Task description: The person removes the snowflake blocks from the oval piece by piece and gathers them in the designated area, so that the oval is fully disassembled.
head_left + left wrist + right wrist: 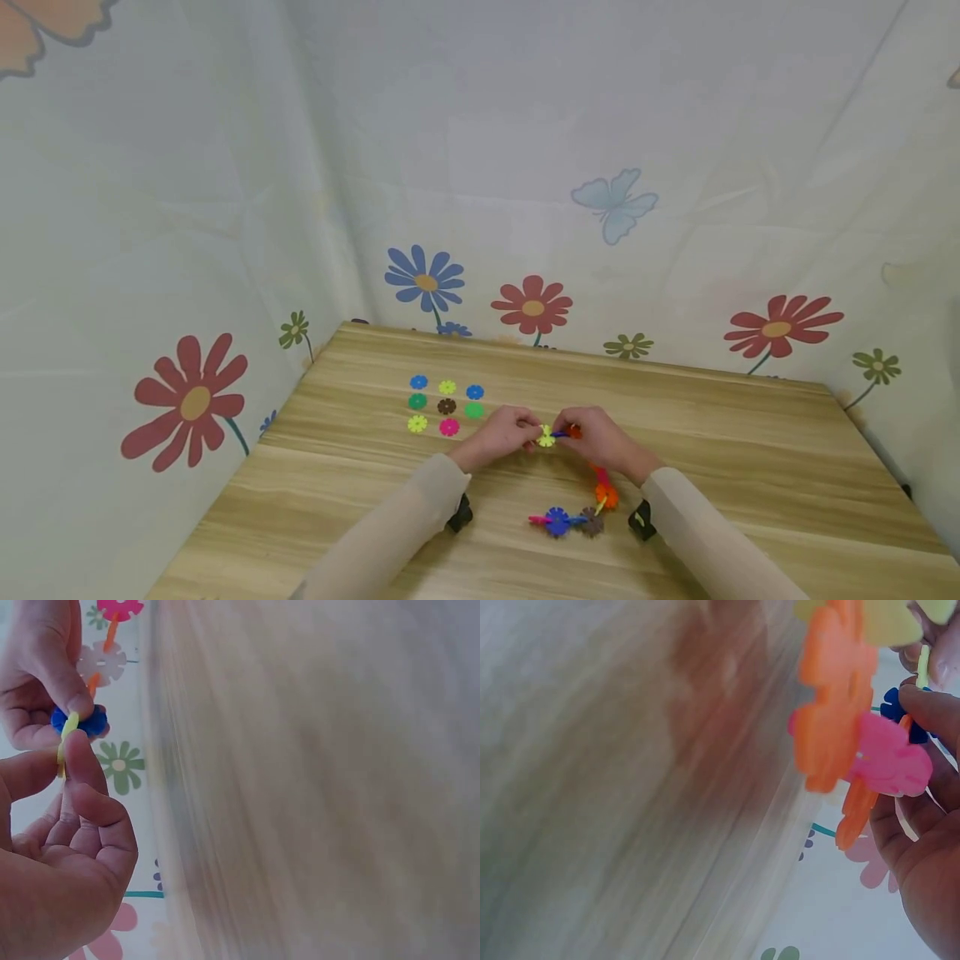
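My left hand (510,429) pinches a yellow flower-shaped plastic disc (547,436) between thumb and fingers. Opposite it, my right hand (596,433) grips a dark blue disc (94,723), which meets the yellow one edge to edge, at an angle. From the blue disc a chain of slotted discs trails under my right hand. Pink (892,757) and orange (829,697) discs of it show large in the right wrist view. Its far end curves toward me on the table, through an orange disc (607,497), a greyish-brown disc (592,522) and a blue disc (557,522) to a pink one.
Left of my hands, several loose discs lie flat in rough rows on the wooden table (360,475), among them a brown disc (447,407) and a pink disc (449,427). A white curtain (480,125) printed with flowers stands behind the table and at its left.
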`<state>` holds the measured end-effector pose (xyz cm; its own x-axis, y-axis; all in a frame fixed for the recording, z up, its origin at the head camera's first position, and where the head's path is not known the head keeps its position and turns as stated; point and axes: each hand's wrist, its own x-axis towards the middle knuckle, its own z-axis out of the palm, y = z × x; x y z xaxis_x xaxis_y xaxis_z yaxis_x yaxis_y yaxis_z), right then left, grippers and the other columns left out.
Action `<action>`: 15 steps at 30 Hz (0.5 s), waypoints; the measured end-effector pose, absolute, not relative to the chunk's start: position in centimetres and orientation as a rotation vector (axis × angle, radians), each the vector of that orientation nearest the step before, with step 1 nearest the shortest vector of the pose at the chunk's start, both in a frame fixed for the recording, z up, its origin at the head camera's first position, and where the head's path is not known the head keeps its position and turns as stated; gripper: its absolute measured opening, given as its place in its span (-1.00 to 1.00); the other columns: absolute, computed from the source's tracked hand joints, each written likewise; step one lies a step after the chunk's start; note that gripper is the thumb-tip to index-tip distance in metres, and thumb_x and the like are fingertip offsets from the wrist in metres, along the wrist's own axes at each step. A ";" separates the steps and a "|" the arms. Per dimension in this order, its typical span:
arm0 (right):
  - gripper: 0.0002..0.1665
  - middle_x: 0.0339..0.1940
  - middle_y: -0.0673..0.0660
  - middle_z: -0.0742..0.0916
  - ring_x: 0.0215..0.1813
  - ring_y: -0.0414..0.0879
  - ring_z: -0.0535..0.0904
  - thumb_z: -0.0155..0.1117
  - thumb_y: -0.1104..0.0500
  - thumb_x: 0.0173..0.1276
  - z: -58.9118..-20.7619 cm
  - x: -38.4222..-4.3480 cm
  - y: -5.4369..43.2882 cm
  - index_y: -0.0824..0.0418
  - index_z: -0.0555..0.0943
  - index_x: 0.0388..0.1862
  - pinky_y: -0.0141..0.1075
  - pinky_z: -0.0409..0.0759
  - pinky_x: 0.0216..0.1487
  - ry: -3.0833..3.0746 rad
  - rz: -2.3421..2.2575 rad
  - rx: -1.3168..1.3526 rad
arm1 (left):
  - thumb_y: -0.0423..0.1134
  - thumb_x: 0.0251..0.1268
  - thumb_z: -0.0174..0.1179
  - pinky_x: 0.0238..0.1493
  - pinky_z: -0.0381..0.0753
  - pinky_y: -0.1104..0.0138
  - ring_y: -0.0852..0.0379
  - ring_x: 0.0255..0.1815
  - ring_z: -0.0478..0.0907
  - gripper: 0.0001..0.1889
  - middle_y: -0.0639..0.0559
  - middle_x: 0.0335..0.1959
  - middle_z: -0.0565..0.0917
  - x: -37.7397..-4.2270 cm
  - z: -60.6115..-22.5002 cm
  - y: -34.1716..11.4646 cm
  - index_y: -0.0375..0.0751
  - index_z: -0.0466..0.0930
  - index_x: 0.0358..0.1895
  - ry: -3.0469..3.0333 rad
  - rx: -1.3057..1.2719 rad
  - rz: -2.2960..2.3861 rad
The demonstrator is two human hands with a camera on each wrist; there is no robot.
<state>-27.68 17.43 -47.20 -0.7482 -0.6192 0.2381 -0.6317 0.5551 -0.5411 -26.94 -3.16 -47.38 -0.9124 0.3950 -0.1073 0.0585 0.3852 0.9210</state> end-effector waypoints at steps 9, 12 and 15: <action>-0.83 -0.37 -0.15 0.62 -0.34 -0.24 0.51 0.42 0.30 0.14 -47.3 -27.8 17.6 0.06 0.61 -0.38 -0.32 0.57 -0.22 -2.731 0.945 1.111 | -0.31 0.33 0.14 -0.30 0.59 0.21 0.04 -0.40 0.61 -0.86 0.00 -0.41 0.65 -26.8 -47.3 -3.1 -0.33 0.60 -0.19 2.335 0.383 1.557; -0.82 -0.36 -0.14 0.62 -0.32 -0.23 0.52 0.44 0.31 0.12 -47.3 -27.9 17.8 0.07 0.62 -0.37 -0.30 0.56 -0.21 -2.724 0.953 1.112 | -0.32 0.34 0.13 -0.28 0.58 0.21 0.04 -0.39 0.61 -0.85 0.01 -0.41 0.65 -26.8 -47.2 -3.1 -0.34 0.60 -0.17 2.343 0.374 1.546; -0.77 -0.32 -0.12 0.63 -0.29 -0.21 0.52 0.44 0.33 0.09 -47.4 -27.9 18.0 0.09 0.62 -0.33 -0.29 0.56 -0.21 -2.737 0.952 1.111 | -0.32 0.35 0.11 -0.26 0.58 0.22 0.03 -0.36 0.62 -0.85 0.01 -0.41 0.64 -26.7 -47.1 -3.2 -0.33 0.59 -0.15 2.345 0.357 1.539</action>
